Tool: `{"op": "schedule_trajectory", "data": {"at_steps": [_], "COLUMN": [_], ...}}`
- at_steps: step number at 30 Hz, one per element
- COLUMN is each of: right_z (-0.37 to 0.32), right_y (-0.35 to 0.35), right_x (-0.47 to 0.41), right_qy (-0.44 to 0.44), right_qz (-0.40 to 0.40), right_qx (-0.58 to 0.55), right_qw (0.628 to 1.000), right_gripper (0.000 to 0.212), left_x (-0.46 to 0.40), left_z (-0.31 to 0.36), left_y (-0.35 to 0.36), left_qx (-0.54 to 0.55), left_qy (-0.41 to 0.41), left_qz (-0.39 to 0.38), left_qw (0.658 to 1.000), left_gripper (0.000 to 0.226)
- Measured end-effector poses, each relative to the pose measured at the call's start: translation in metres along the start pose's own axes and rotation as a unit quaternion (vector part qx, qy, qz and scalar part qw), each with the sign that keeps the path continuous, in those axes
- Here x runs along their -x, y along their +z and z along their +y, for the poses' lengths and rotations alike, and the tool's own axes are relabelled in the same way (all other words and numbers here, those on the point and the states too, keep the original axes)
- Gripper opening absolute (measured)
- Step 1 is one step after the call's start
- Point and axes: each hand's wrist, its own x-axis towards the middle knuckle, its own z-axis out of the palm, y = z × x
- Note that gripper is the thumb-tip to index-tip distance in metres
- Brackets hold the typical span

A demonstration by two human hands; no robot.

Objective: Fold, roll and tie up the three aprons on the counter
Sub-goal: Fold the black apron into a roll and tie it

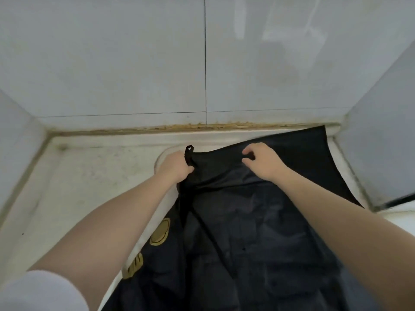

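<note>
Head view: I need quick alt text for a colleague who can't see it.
Two bare hands hold the far edge of a black, thin fabric apron spread on a pale stone counter: the left hand grips a bunched corner by a small strap loop, the right hand pinches the edge. Gold printed shapes show near the left forearm.

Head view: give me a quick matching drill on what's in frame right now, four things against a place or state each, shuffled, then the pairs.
Things:
1. left hand
2. right hand
3. gold print
4. strap loop

Places or states:
A. on the black apron, beside the left forearm
B. pinches the apron's far edge, nearer the right wall
C. sticks up above the gripped fabric
D. grips the bunched corner of the apron, at the strap

Pairs: 1-D, 2-B, 3-A, 4-C
</note>
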Motion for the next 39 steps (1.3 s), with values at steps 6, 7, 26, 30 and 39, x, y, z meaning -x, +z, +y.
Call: {"op": "schedule_trajectory", "data": {"at_steps": [6, 7, 26, 30, 39], "right_z": [-0.04, -0.046, -0.097, -0.082, -0.145], "right_y": [0.019, 0.02, -0.025, -0.015, 0.006], "right_x": [-0.001, 0.0, 0.013, 0.014, 0.011], "right_qy": [-0.121, -0.118, 0.17, 0.199, 0.035], "right_qz": [-0.025, -0.026, 0.123, 0.09, -0.093], "right_qx": [-0.042, -0.07, -0.463, -0.33, -0.706], "right_qw": [0.991, 0.99, 0.861, 0.918, 0.701], "right_gripper": [0.068, 0.067, 0.054, 0.046, 0.039], "left_x": [0.01, 0.015, 0.072, 0.069, 0.05], "left_z": [0.015, 0.016, -0.052, -0.083, -0.101], "left_y": [0.001, 0.003, -0.032, -0.063, -0.045], "left_qx": [0.122, 0.112, -0.014, -0.078, -0.345], "left_qy": [0.151, 0.169, 0.026, -0.088, 0.057], "left_qz": [-0.043, -0.046, -0.217, -0.394, -0.007], "left_qw": [0.98, 0.978, 0.976, 0.912, 0.937], "left_gripper": [0.02, 0.023, 0.032, 0.029, 0.018]}}
